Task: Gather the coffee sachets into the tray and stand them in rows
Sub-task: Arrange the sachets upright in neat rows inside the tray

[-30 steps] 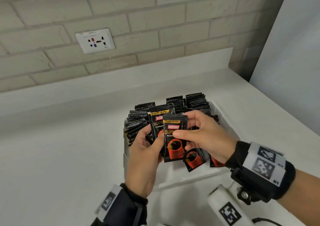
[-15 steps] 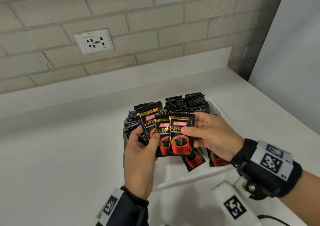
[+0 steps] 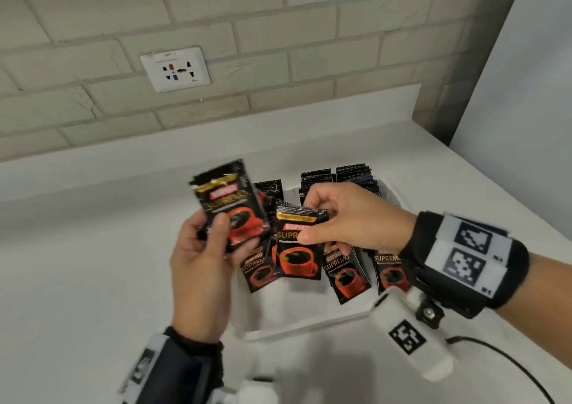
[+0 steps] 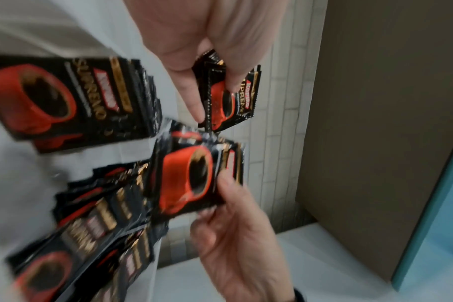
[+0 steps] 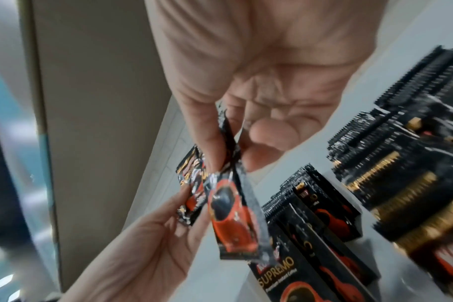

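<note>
Black-and-red coffee sachets stand in rows [image 3: 351, 176] at the back of a white tray [image 3: 309, 326] on the counter. More sachets [image 3: 346, 276] lean at the front of those rows. My left hand [image 3: 216, 233] grips a small stack of sachets [image 3: 229, 205], tilted, above the tray's left edge. My right hand [image 3: 309, 227] pinches a few sachets [image 3: 297, 258] by their top, hanging over the tray's middle. In the left wrist view my left hand [image 4: 220, 196] holds its stack [image 4: 186, 179]. In the right wrist view my right hand [image 5: 228, 159] holds hanging sachets [image 5: 233, 220].
A white counter [image 3: 93, 264] runs to a brick wall with a socket plate [image 3: 175, 69]. A white panel [image 3: 526, 109] stands at the right. The front part of the tray floor [image 3: 288, 307] is bare. A black cable [image 3: 501, 360] trails at the lower right.
The two hands have come apart. My left hand has carried its stack up and to the left, while my right hand keeps a few sachets over the tray.
</note>
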